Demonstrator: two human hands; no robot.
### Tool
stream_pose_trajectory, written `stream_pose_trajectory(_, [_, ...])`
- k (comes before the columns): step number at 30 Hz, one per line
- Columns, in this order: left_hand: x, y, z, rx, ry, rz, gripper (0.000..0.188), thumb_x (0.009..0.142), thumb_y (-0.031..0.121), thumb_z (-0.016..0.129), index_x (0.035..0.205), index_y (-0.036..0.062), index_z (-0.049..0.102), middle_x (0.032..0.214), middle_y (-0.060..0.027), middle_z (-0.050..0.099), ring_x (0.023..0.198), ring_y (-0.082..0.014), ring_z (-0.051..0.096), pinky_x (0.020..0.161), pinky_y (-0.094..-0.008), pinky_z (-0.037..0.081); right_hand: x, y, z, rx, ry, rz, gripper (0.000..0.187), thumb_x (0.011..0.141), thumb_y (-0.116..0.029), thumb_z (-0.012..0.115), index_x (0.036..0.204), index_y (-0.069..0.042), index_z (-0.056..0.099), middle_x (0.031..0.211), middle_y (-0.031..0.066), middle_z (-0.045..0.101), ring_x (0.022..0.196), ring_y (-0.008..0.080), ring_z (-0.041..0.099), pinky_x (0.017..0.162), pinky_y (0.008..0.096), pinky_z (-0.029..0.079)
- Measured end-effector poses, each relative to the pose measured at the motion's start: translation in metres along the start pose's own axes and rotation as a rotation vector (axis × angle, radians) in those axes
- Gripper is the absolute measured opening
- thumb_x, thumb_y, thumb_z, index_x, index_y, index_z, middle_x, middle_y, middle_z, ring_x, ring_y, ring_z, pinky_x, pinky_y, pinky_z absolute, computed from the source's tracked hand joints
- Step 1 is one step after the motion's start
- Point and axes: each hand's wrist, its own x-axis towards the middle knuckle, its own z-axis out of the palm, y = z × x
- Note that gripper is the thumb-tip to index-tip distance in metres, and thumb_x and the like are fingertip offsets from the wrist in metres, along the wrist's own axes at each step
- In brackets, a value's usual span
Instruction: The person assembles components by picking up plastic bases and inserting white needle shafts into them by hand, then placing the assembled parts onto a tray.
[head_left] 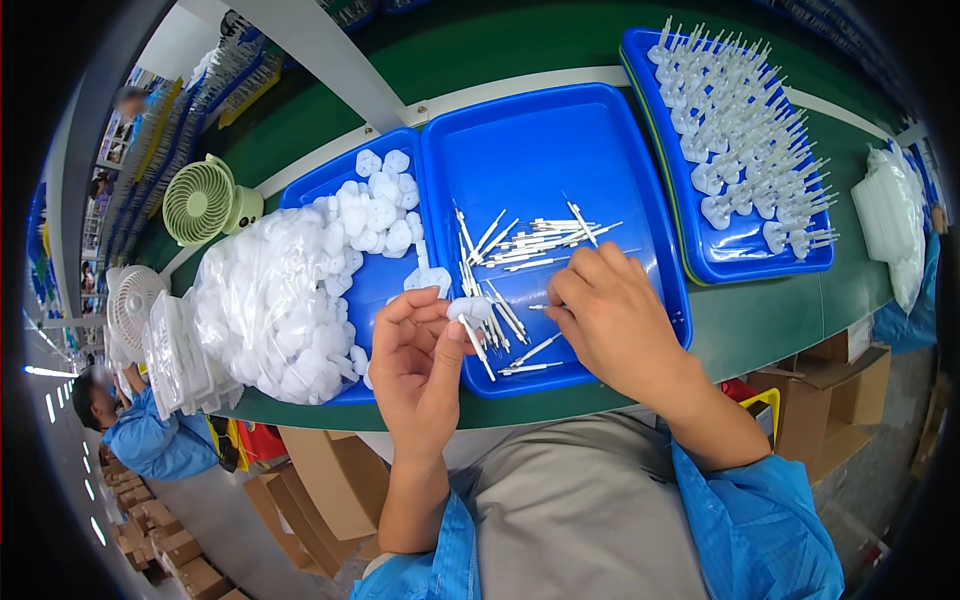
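Between the thumb and fingers of my left hand is a white rounded plastic piece, with a thin white rod slanting down from it. My right hand is closed in a pinch just to the right, the short end of a white rod poking out of its fingertips. Both hands are over the near part of a blue tray, where several loose thin white rods with dark or metal tips lie. Left of it, another blue tray bears a heap of white rounded plastic pieces, partly inside a clear bag.
At the right, stacked blue trays carry rows of white pieces with upright rods. A green fan and a white fan stand left. A white plastic-wrapped bundle lies far right. Cardboard boxes sit below the table; a person works at left.
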Motion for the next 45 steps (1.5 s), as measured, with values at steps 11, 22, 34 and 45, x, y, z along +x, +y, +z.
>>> stream_pose_trajectory(11, [-0.003, 0.003, 0.003, -0.173, -0.087, -0.066, 0.039, 0.113, -0.006, 0.063, 0.152, -0.0076, 0.057, 0.130, -0.0175, 0.075, 0.109, -0.0214, 0.080, 0.096, -0.0322, 0.064, 0.000, -0.029, -0.003, 0.576, 0.135, 0.021, 0.021, 0.096, -0.003, 0.085, 0.113, -0.004, 0.073, 0.090, 0.0093, 0.070, 0.072, 0.0256, 0.065, 0.063, 0.0387, 0.049])
stream_pose_trajectory(22, [-0.007, 0.001, -0.002, -0.124, -0.150, -0.065, 0.033, 0.108, -0.009, 0.069, 0.141, -0.0055, 0.064, 0.126, -0.0144, 0.077, 0.115, -0.0182, 0.077, 0.098, -0.0291, 0.061, -0.002, -0.025, -0.008, 0.656, 0.019, 0.059, 0.018, 0.094, -0.003, 0.085, 0.111, -0.004, 0.080, 0.081, 0.0041, 0.065, 0.065, 0.0152, 0.056, 0.058, 0.0327, 0.042])
stream_pose_trajectory(34, [-0.004, 0.001, -0.005, -0.170, -0.214, -0.017, 0.027, 0.102, -0.015, 0.072, 0.128, -0.0076, 0.070, 0.133, -0.0139, 0.067, 0.120, -0.0190, 0.074, 0.103, -0.0327, 0.063, -0.004, -0.028, -0.004, 0.740, 0.015, 0.089, 0.011, 0.101, -0.010, 0.083, 0.109, -0.004, 0.079, 0.085, 0.0101, 0.072, 0.069, 0.0264, 0.071, 0.061, 0.0384, 0.052])
stream_pose_trajectory(45, [-0.007, -0.005, -0.002, -0.124, -0.177, -0.042, 0.017, 0.104, -0.009, 0.076, 0.120, -0.0072, 0.071, 0.124, -0.0126, 0.070, 0.111, -0.0149, 0.073, 0.095, -0.0288, 0.064, -0.015, -0.036, 0.007, 0.803, 0.062, 0.120, 0.006, 0.101, -0.003, 0.084, 0.104, 0.000, 0.079, 0.086, 0.0086, 0.078, 0.069, 0.0161, 0.072, 0.060, 0.0320, 0.052])
